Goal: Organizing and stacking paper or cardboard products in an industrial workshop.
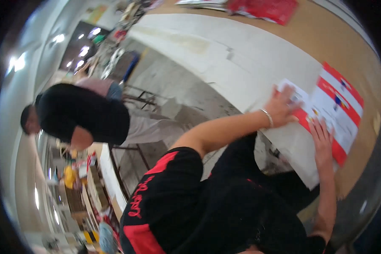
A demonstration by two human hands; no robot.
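A flat red-and-white printed package [350, 111] lies on the tabletop at the right. Beside it, on its left, is a white sheet [288, 84] with a red part below. My left hand [282, 106], wearing a bracelet, rests over this sheet; its fingers look stretched out, though motion blurs them. My right hand [322, 137] lies flat on the near left side of the package with the fingers extended. Neither hand appears to grip anything. Both hands hide the place where the sheet and package meet.
White paper [224, 46] covers much of the brown table [338, 38]. A red packet [264, 10] and a stack of flat sheets [203, 4] lie at its far edge. To the left, a person in black [84, 112] stands near other tables.
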